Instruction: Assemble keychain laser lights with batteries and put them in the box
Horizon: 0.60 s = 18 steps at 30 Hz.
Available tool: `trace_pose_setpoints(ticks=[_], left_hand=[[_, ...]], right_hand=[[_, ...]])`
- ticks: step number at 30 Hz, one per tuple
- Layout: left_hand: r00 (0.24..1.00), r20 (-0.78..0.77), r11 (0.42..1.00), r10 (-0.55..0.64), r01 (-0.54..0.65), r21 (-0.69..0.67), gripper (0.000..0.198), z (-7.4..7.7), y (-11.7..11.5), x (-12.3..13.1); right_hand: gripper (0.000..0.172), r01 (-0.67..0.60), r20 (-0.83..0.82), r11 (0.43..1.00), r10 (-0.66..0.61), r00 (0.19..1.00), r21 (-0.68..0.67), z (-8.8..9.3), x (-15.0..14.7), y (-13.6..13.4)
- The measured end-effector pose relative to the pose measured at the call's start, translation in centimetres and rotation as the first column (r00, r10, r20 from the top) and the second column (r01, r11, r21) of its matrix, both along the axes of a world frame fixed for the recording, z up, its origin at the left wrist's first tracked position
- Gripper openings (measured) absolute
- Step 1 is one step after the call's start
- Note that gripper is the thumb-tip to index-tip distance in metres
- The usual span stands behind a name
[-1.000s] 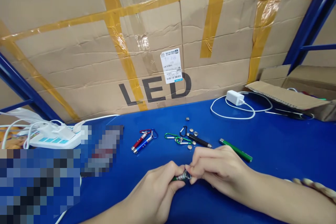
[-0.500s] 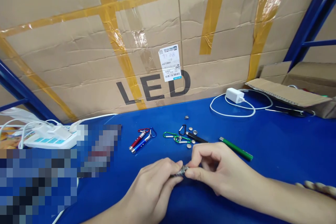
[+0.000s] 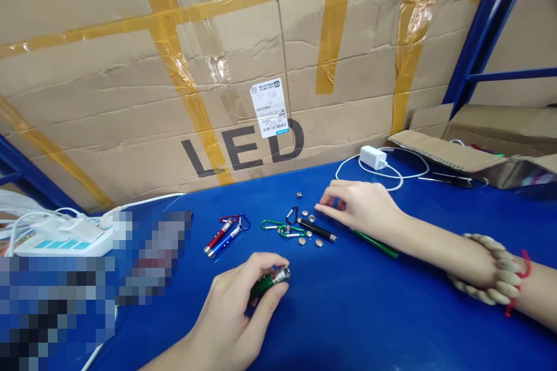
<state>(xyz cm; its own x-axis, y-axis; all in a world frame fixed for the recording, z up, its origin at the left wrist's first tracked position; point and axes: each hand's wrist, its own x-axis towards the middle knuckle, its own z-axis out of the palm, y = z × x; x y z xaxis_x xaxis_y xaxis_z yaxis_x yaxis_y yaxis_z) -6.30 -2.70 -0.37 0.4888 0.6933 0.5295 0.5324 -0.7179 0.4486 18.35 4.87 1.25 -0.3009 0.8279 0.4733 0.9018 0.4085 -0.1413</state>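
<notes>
My left hand is closed around a small green penlight with a silver head that points up and right. My right hand is over the right side of the small parts, thumb and index fingertips pinched together beside the button cells; anything between them is too small to make out. Below it, a green tube lies partly hidden by the hand. Left of that are a black tube, green carabiners and a black carabiner.
A red penlight and a blue penlight with clips lie left of the parts. A white charger with its cable sits at the back, near an open cardboard box. At left is a white power strip. A large taped carton stands behind.
My right hand has left the penlight in my left hand and moved up and right to the button cells. Another silver disc now shows below the black tube. The view has shifted slightly.
</notes>
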Motion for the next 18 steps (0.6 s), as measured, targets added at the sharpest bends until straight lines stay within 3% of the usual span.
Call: trace_pose_setpoints(ticks=[3,9,18], left_hand=[[0.998,0.056,1.000,-0.011,0.011,0.005,0.021,0.04,0.00,-0.03],[0.996,0.088,0.999,0.003,0.000,-0.037,0.016,-0.15,-0.01,-0.15],[0.996,0.085,0.995,0.007,0.002,-0.105,0.014,-0.67,0.20,-0.32]], right_hand=[[0.013,-0.027,0.035,0.999,0.029,0.999,-0.047,-0.25,0.01,0.12],[0.018,-0.363,0.066,0.931,0.365,0.929,-0.048,-0.49,-0.07,0.12],[0.007,-0.404,0.049,0.911,0.408,0.911,-0.082,-0.53,-0.45,0.14]])
